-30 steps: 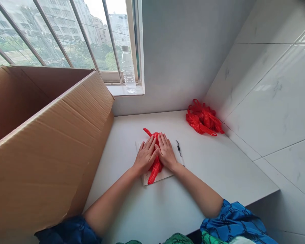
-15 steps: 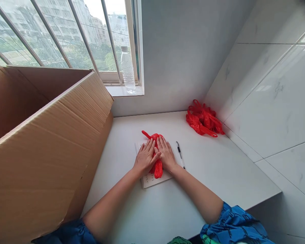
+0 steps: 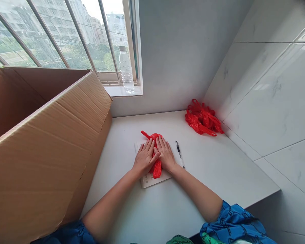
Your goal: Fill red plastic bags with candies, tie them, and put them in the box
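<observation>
Red plastic bag (image 3: 157, 169) lies crumpled just below the middle of the frame, on top of a book (image 3: 148, 182), and you have both palms down on it. Your left hand (image 3: 144, 157) is flat, fingers stretched out, over the bag's left side; your right hand (image 3: 166, 154) is just as flat over its right side, and neither is curled around anything. A narrow end of the bag pokes out past your left fingertips, and another end shows between your wrists. Just right of your right hand, a pen (image 3: 179, 154) lies on the white counter (image 3: 210, 166). At centre right, you have a red plastic heap (image 3: 202, 118) beside the tiled wall (image 3: 269, 98). A large cardboard box (image 3: 48, 162) fills the left of the frame, and a clear bottle (image 3: 126, 69) stands on the windowsill (image 3: 115, 91) at upper centre.
</observation>
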Demonstrator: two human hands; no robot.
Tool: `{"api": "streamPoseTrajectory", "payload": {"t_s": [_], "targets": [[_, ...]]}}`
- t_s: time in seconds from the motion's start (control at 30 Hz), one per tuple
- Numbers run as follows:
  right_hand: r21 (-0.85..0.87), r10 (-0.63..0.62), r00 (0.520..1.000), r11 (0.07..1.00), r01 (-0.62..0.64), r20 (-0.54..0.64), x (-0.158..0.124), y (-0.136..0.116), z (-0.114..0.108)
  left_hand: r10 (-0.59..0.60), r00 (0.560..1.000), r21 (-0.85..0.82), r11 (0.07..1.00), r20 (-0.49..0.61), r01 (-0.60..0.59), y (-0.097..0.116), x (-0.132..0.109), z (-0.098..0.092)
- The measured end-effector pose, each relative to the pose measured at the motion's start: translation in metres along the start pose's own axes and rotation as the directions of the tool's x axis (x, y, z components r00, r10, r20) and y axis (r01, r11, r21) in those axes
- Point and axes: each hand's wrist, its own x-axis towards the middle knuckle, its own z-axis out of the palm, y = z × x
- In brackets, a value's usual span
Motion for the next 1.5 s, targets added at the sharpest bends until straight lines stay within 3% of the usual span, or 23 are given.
{"api": "streamPoseTrajectory", "payload": {"t_s": [0.37,0.77,0.83,0.93,1.0,1.07,1.13,1.2,1.33,1.5], "targets": [[0.001,0.0,1.0,1.0,0.0,0.017,-0.001,-0.001,-0.002,-0.022,1.0,0.012,1.0,0.021,0.022,0.003,0.0,-0.001],[0.044,-0.015,1.0,0.999,0.015,-0.001,0.0,0.003,0.003,-0.02,0.998,0.002,1.0,-0.054,0.02,0.002,-0.002,0.004],[0.113,-0.024,1.0,0.993,0.024,0.0,-0.001,0.004,0.002,-0.014,0.997,-0.057,0.998,-0.081,0.01,0.001,-0.002,0.004],[0.297,-0.031,0.999,0.954,0.041,-0.04,-0.004,0.01,-0.009,-0.063,0.987,-0.301,0.953,-0.149,0.015,-0.002,-0.004,-0.003],[0.425,-0.003,0.991,0.903,0.06,-0.135,-0.007,0.019,-0.024,-0.168,0.963,-0.433,0.899,-0.213,0.061,-0.005,-0.005,-0.013],[0.504,0.053,0.959,0.858,0.099,-0.278,-0.009,0.034,-0.041,-0.277,0.925,-0.463,0.876,-0.259,0.132,-0.006,-0.006,-0.025],[0.537,0.122,0.906,0.834,0.127,-0.404,-0.009,0.054,-0.056,-0.324,0.91,-0.44,0.878,-0.257,0.188,-0.005,-0.006,-0.038],[0.575,0.213,0.868,0.812,0.099,-0.449,-0.007,0.075,-0.064,-0.31,0.926,-0.395,0.895,-0.217,0.208,0.001,-0.004,-0.05],[0.684,0.382,0.851,0.728,-0.037,-0.36,0.002,0.11,-0.057,-0.29,0.941,-0.225,0.942,-0.175,0.249,0.023,0.005,-0.063],[0.728,0.445,0.838,0.68,-0.087,-0.316,0.011,0.127,-0.04,-0.322,0.944,0.071,0.943,-0.072,0.326,0.043,0.016,-0.06]]}}
